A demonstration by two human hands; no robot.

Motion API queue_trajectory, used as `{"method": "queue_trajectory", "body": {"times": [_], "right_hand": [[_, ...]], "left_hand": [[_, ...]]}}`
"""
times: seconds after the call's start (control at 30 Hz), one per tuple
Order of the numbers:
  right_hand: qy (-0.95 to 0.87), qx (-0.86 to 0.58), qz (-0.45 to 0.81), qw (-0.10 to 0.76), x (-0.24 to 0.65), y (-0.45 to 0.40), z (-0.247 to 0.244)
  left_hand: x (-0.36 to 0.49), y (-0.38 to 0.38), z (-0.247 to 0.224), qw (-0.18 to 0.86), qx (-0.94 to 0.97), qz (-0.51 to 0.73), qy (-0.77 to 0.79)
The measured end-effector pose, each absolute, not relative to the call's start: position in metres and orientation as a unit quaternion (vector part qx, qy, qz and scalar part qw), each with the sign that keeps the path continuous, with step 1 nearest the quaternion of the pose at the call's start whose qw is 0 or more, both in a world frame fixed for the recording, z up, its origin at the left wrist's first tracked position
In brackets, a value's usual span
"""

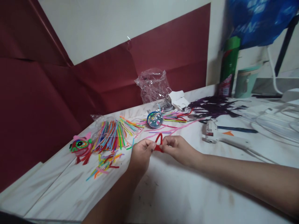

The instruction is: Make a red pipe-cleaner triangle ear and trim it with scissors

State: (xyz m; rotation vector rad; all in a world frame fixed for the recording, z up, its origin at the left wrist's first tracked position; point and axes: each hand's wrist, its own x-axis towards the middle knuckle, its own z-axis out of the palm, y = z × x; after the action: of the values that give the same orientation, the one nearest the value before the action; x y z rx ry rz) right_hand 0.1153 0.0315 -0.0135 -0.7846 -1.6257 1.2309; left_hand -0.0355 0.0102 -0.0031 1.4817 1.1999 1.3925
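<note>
A red pipe cleaner, bent into a narrow loop, is pinched between both hands above the white tabletop. My left hand grips its left side with thumb and fingertips. On the opposite side, my right hand has thumb and fingers closed on it. Behind the hands sits a round clear container with small colourful bits inside. To the left lies a fanned bundle of colourful pipe cleaners, with short cut pieces in front. A colourful pipe-cleaner animal figure stands at the far left.
A white glue gun with its cable lies on the right. Dark purple strands, a green can and a pale green cup are behind it. Crumpled clear plastic rests against the dark red wall covering.
</note>
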Motion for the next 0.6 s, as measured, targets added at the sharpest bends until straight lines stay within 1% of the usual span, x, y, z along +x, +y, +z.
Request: {"method": "queue_trajectory", "body": {"times": [0.13,0.23,0.4,0.6], "right_hand": [[-0.664,-0.298,0.518,0.449,0.1148,0.0300,-0.0126],[-0.665,-0.299,0.516,0.450,0.1149,0.0320,-0.0122],[-0.671,-0.313,0.508,0.440,0.1160,0.0355,-0.0131],[-0.650,-0.301,0.525,0.459,0.1177,0.0337,-0.0057]], "left_hand": [[-0.0355,0.0117,-0.0104,0.429,0.566,0.555,0.433],[-0.0351,0.0125,-0.0125,0.425,0.568,0.556,0.433],[-0.0341,0.0100,-0.0048,0.424,0.592,0.511,0.456],[-0.0377,0.0145,-0.0085,0.426,0.550,0.572,0.435]]}}
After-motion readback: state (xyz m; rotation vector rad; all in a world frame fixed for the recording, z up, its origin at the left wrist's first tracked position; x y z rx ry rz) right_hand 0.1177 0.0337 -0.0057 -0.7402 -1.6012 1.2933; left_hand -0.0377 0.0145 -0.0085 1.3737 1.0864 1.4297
